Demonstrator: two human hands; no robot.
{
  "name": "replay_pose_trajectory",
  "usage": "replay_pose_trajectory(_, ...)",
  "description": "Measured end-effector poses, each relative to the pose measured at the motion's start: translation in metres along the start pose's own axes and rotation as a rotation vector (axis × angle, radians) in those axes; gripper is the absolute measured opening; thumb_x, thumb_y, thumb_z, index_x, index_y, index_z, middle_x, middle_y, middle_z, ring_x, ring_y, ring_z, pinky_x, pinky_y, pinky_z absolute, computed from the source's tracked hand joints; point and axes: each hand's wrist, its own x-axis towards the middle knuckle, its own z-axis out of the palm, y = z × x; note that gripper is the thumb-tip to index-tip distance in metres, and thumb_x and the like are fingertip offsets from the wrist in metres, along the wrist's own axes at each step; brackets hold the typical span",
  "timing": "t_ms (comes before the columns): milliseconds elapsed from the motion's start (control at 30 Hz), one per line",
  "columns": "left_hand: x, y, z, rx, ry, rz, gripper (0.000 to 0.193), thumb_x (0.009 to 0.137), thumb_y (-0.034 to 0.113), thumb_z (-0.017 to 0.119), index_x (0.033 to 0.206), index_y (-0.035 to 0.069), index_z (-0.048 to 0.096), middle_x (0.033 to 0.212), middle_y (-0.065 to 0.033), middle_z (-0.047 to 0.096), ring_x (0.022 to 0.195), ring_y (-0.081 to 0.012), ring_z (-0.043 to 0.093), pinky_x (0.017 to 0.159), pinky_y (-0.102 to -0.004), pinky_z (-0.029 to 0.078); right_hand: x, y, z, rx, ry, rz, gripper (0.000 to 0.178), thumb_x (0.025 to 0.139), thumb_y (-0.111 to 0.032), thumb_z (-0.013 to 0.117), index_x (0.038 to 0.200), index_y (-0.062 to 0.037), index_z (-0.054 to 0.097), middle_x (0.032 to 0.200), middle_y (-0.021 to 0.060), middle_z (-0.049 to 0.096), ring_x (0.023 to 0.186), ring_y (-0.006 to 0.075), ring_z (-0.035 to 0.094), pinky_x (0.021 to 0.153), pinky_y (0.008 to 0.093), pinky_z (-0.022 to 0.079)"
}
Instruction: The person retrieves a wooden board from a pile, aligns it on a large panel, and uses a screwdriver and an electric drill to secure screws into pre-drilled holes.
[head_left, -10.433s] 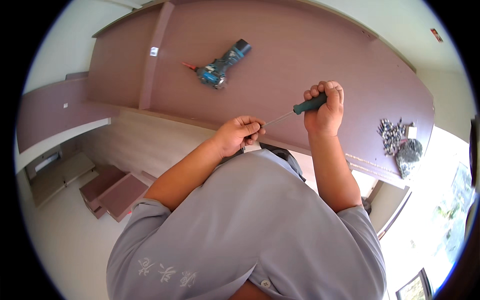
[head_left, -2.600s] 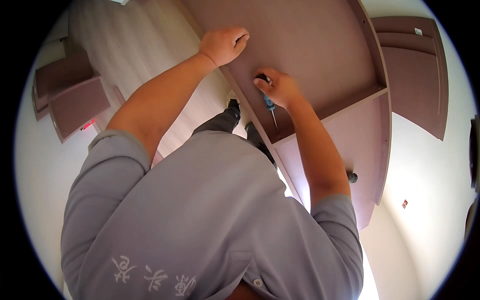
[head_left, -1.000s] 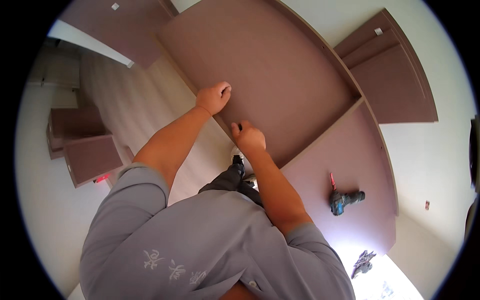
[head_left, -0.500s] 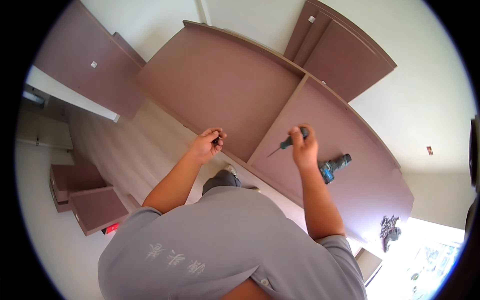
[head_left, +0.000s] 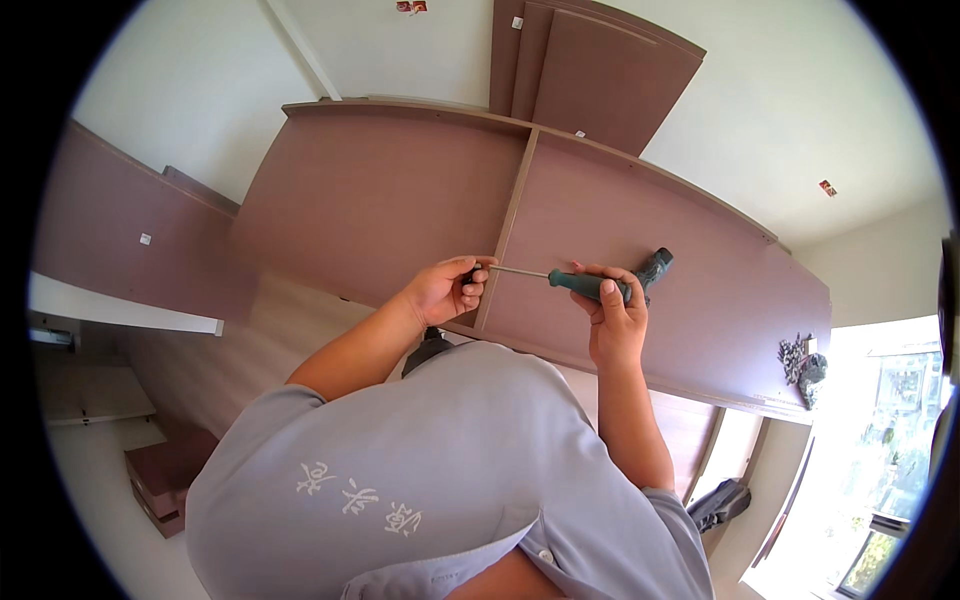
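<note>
— Green-handled screwdriver [head_left: 583, 284]: where is it held?
— Its handle is clasped by the right hand [head_left: 615, 320], over the brown cabinet panel [head_left: 380, 200].
— And the shaft?
— Its tip is met by the left hand [head_left: 445, 290], whose fingers are pinched closed there.

Right hand [head_left: 617, 318] gripping green screwdriver [head_left: 585, 285], its tip at left hand's [head_left: 445, 290] pinching fingers [head_left: 472, 283], above brown panel [head_left: 400, 190].
</note>
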Motion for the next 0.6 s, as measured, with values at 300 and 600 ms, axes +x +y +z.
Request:
replay_pose_trajectory(300, -0.012, 0.102, -0.061, -0.151, -0.011, -0.107, 0.032, 0.109, 0.022, 0.049, 0.128, 0.001, 0.062, 0.086, 0.0038, 0.053, 0.070, -0.0079, 0.045, 0.063, -0.0234, 0.042, 0.042, 0.089, 0.080, 0.211, 0.146, 0.118, 0.020, 0.106, -0.016, 0.061, 0.120, -0.0024, 0.056, 0.126, 0.0177, 0.065, 0.118, 0.0347, 0.067, 0.092, 0.0434, 0.065)
replay_pose_trajectory(600, 0.010, 0.191, -0.162, -0.137, 0.069, -0.237, 0.035, 0.111, 0.040, 0.051, 0.118, 0.007, 0.064, 0.082, 0.0067, 0.049, 0.066, -0.0038, 0.043, 0.060, -0.0198, 0.038, 0.078, 0.155, 0.144, -0.630, 0.083, 0.530, 0.035, 0.102, -0.020, 0.068, 0.131, -0.0010, 0.063, 0.118, 0.0139, 0.071, 0.101, 0.0187, 0.068, 0.084, 0.0302, 0.058)
